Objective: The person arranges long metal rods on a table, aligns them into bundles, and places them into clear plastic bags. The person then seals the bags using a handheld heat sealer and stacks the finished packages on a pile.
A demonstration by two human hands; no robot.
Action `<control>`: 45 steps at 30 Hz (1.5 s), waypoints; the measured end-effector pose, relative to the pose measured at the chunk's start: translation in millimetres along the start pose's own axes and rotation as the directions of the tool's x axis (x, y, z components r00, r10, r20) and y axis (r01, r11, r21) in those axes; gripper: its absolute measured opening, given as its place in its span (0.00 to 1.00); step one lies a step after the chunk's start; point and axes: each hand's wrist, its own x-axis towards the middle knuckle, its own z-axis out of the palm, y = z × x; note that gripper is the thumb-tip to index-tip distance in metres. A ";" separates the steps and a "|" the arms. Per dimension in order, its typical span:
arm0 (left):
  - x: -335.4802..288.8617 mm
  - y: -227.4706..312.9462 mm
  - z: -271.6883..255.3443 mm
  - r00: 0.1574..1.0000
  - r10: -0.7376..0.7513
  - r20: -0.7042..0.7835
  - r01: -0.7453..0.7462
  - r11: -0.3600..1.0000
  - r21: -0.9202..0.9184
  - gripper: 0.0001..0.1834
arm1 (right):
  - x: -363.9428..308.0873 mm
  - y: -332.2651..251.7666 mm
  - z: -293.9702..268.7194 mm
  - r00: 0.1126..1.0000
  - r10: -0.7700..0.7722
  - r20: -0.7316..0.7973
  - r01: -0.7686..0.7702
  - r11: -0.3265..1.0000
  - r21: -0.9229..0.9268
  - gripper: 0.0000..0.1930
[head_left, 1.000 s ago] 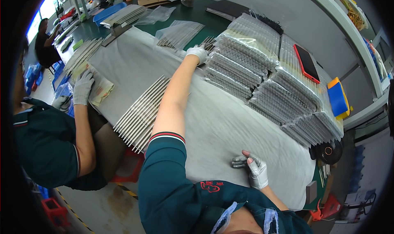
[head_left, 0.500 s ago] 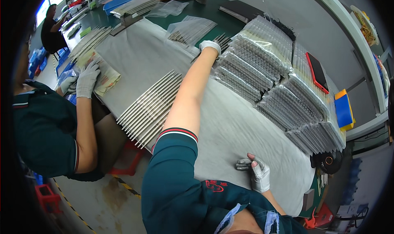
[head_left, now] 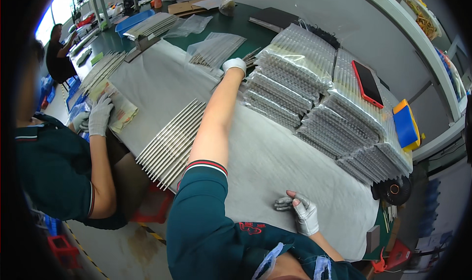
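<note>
My left arm stretches far across the cloth-covered table. My gloved left hand is at a bunch of thin dark metal rods beside the wrapped stacks; its fingers are hidden, so whether it grips them is unclear. Left of my forearm, a row of shiny metal rods lies side by side on the grey cloth. At the near right, my right hand, in a glove with darkened fingers, hovers over or rests on the cloth. Its thumb stands apart from the fingers, with nothing held.
Plastic-wrapped stacks of rods line the right side, topped by a red-edged phone and a blue-and-yellow object. Bagged rods lie beyond the cloth. A co-worker's gloved hand is at the left edge. A black fan stands right.
The view has shifted, so the table's contents sit slightly lower and further left. Both my hands keep nearly the same places relative to the rods and cloth.
</note>
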 end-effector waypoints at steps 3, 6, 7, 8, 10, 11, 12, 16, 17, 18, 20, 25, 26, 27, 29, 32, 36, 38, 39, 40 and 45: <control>-9.9 13.3 -19.2 0.989 0.030 0.146 -0.017 0.996 -0.087 0.17 | 0.5 0.6 -2.1 0.999 0.036 -0.013 -0.036 0.999 0.022 0.24; -4.0 -38.2 -36.5 0.977 0.115 0.177 -0.097 0.989 -0.109 0.14 | 0.3 -3.2 2.0 0.998 0.025 0.056 -0.024 1.000 -0.007 0.24; -10.5 -47.6 -44.8 0.969 0.144 0.202 -0.101 0.973 -0.208 0.13 | 0.3 -3.2 1.6 0.998 0.022 0.059 -0.021 1.000 -0.012 0.25; -33.1 -34.4 -62.4 0.961 0.210 0.179 -0.141 0.932 -0.335 0.13 | -2.1 -2.3 -0.1 1.000 0.016 0.021 -0.016 1.000 0.011 0.25; -59.6 -64.4 -75.3 0.979 -0.008 0.205 0.188 0.433 -0.881 0.07 | -1.3 -5.6 5.3 0.999 -0.005 0.035 0.007 0.998 -0.061 0.24; -79.6 -68.5 -91.9 0.986 0.010 0.166 0.148 0.409 -0.900 0.03 | -4.4 -7.4 5.3 0.999 -0.018 0.032 0.021 0.994 -0.103 0.24; -102.8 -71.1 -106.2 0.995 0.011 0.099 0.090 0.342 -0.935 0.06 | -6.4 -7.7 5.0 0.999 -0.035 0.038 0.040 0.991 -0.131 0.24; -237.5 -59.6 -144.1 0.978 0.065 -0.198 -0.206 0.156 -0.966 0.17 | -25.6 -21.1 18.8 0.973 -0.231 0.033 0.232 0.947 -0.222 0.23; -264.8 -51.0 -143.2 0.963 0.105 -0.246 -0.260 0.144 -0.955 0.20 | -28.1 -26.1 18.4 0.949 -0.312 0.047 0.311 0.901 -0.302 0.24; -296.2 -38.7 -142.9 0.947 0.143 -0.287 -0.298 0.062 -0.953 0.19 | -28.2 -28.4 18.1 0.920 -0.386 0.073 0.385 0.848 -0.364 0.26; -358.5 -4.3 -135.6 0.950 0.164 -0.265 -0.279 0.074 -0.957 0.21 | -12.9 -46.9 17.3 0.752 -0.618 0.227 0.658 0.691 -0.300 0.41; -458.9 75.3 -67.4 0.839 0.321 -0.439 -0.453 -0.033 -0.891 0.18 | -20.2 -122.3 44.1 0.633 -0.761 0.141 0.774 0.627 -0.092 0.58; -469.2 82.6 -52.4 0.871 0.422 -0.251 -0.335 0.136 -0.932 0.20 | -33.6 -127.1 43.9 0.677 -0.727 0.117 0.736 0.666 -0.120 0.57; -477.4 90.0 -31.8 0.799 0.476 -0.368 -0.458 0.085 -0.885 0.23 | -43.8 -124.3 44.3 0.706 -0.707 0.051 0.709 0.704 -0.051 0.49; -481.0 102.3 7.3 0.747 0.440 -0.498 -0.582 0.070 -0.811 0.28 | -57.4 -114.0 42.2 0.762 -0.647 -0.029 0.647 0.762 -0.016 0.35; -493.5 101.8 41.7 0.781 0.499 -0.375 -0.486 0.110 -0.867 0.29 | -50.2 -72.0 21.1 0.794 -0.597 -0.117 0.570 0.797 -0.199 0.16; -497.4 95.0 60.3 0.901 0.408 -0.146 -0.340 0.455 -0.823 0.29 | -23.7 -19.1 7.9 0.826 -0.520 -0.219 0.451 0.842 -0.297 0.11; -493.0 99.3 49.4 0.919 0.393 -0.032 -0.244 0.504 -0.829 0.27 | -14.3 -27.2 6.9 0.817 -0.515 -0.260 0.489 0.857 -0.162 0.11; -496.3 101.5 40.1 0.926 0.377 -0.006 -0.211 0.504 -0.837 0.26 | -9.8 -28.1 3.4 0.837 -0.476 -0.272 0.474 0.877 -0.077 0.12; -502.9 100.9 34.4 0.931 0.366 0.010 -0.157 0.425 -0.891 0.21 | -12.3 -33.2 2.8 0.892 -0.398 -0.214 0.409 0.912 0.007 0.14; -539.1 90.9 -18.2 0.730 0.540 0.418 0.437 0.101 -0.894 0.11 | -23.1 -16.3 -55.3 0.966 -0.259 0.012 0.244 0.895 -0.374 0.34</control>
